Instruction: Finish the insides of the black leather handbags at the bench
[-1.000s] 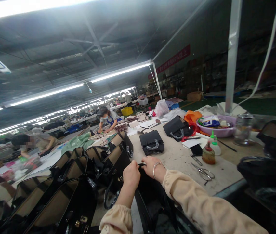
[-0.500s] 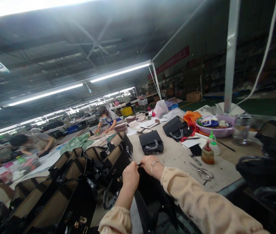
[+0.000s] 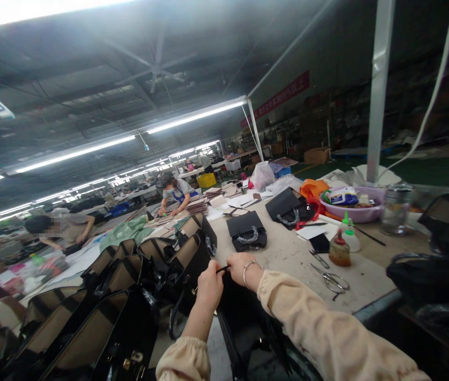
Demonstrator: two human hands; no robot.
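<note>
We hold a narrow dark strip point(image 3: 223, 269) between our two hands: the left hand point(image 3: 209, 286) and the right hand point(image 3: 242, 266) are both closed, pinching it near its ends, with a short stretch bare between them. Our fingertips are partly hidden, so we cannot tell how firmly each one grips. The strip sits just above a black bag point(image 3: 244, 323), and we cannot make out whether it is joined to it.

If we pull unevenly, the strip could slip from one pinch or twist, since so little of it is exposed. Our left forearm runs close beside the open black bags point(image 3: 89, 328), so an outward swing of that elbow could knock the nearest one. To our right, scissors point(image 3: 334, 283) and an amber bottle point(image 3: 339, 251) stand near our sleeve on the worktop point(image 3: 283, 264); a wide sweep might snag or tip them.
</note>
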